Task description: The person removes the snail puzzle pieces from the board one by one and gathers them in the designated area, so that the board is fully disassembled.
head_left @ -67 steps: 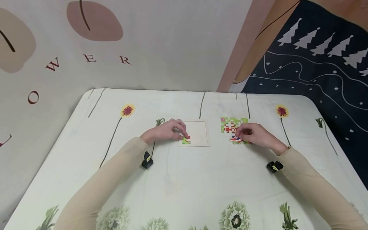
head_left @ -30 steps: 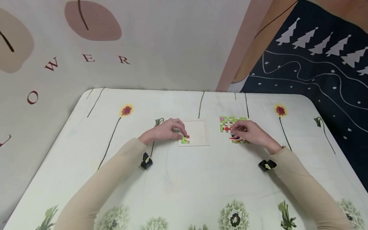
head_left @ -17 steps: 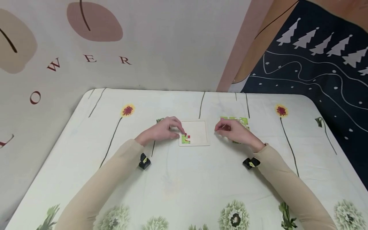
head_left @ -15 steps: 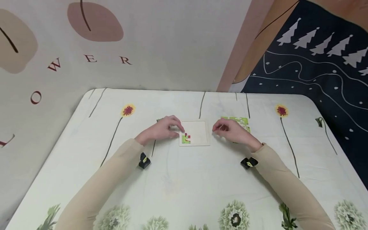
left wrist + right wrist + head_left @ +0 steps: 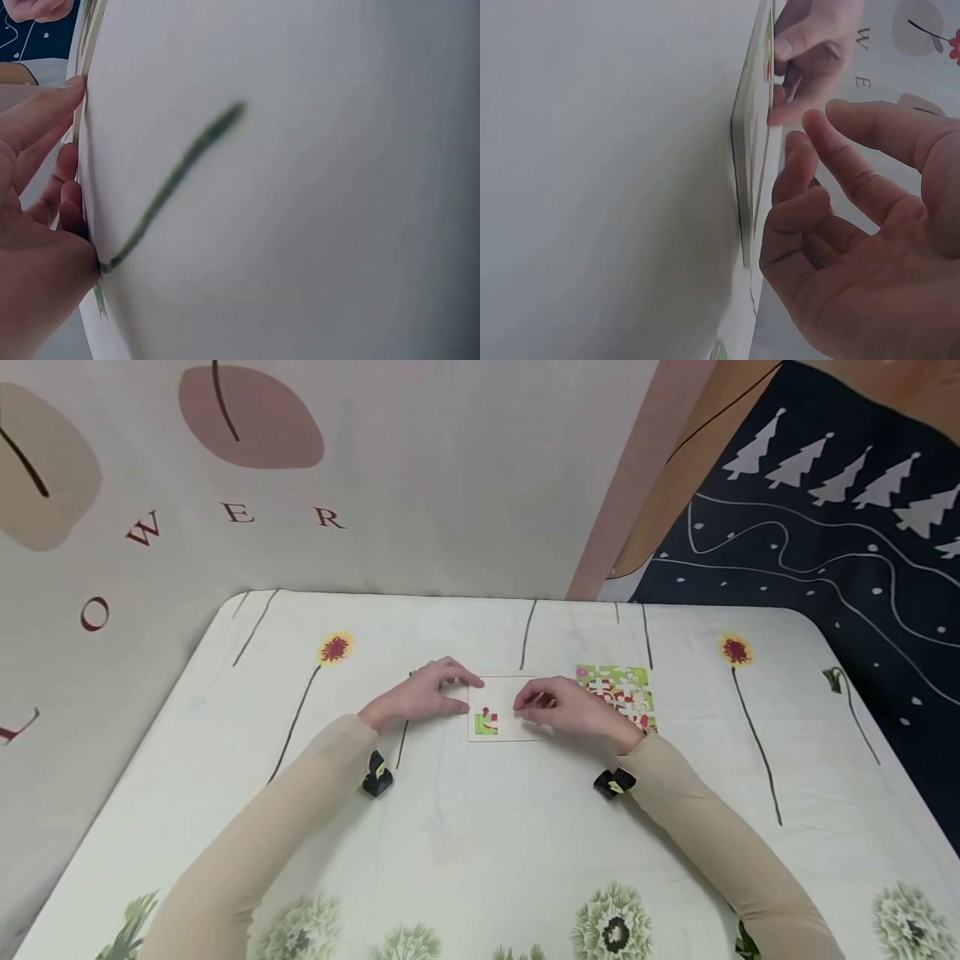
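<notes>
A thin white puzzle board (image 5: pixel 506 689) lies on the table with a small green and red jigsaw piece (image 5: pixel 486 724) in its lower left corner. My left hand (image 5: pixel 420 695) rests at the board's left side, index fingertip on its upper left part, thumb by the left edge. The left wrist view shows those fingers (image 5: pixel 45 112) at the board's rim. Over the board's right part hovers my right hand (image 5: pixel 573 710), thumb and index tips close together. In the right wrist view no piece shows at these fingertips (image 5: pixel 844 116); I cannot tell whether they pinch one.
Right of the board lies a group of colourful puzzle pieces (image 5: pixel 615 677), its lower left part hidden behind my right hand. A black wrist camera (image 5: pixel 378 774) sits on the left sleeve, another black camera (image 5: pixel 615 783) on the right. The tablecloth (image 5: pixel 480 827) has printed flowers.
My right hand has moved left from the group of pieces to over the board. My left index finger has lifted off the corner piece and shifted up along the board's left side.
</notes>
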`<state>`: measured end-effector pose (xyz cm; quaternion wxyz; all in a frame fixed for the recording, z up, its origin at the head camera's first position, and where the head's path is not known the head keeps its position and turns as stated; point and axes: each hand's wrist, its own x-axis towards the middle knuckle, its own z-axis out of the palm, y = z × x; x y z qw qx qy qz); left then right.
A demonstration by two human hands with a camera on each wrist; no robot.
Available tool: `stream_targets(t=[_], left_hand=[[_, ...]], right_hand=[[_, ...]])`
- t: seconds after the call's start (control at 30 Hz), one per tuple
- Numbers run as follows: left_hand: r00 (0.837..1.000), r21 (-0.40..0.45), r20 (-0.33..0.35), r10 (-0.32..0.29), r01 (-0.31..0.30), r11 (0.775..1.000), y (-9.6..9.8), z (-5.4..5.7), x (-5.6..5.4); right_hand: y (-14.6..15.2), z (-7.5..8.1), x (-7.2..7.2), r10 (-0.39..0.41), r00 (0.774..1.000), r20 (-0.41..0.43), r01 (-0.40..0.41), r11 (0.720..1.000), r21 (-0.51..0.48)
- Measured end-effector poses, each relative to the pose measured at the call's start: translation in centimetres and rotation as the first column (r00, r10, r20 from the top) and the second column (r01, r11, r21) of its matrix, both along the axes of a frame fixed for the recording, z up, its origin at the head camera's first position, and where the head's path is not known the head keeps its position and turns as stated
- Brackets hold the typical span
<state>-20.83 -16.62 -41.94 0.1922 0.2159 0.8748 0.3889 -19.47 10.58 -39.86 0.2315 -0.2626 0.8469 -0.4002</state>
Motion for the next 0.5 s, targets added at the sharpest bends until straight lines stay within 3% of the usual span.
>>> stream_targets(t=[0.5], left_hand=[[0.999, -0.004, 0.042, -0.027, 0.028, 1.0, -0.1, 0.1, -0.2]], right_hand=[[-2.4, 0.1, -0.4, 0.087, 0.996, 0.034, -0.088, 0.996, 0.031]])
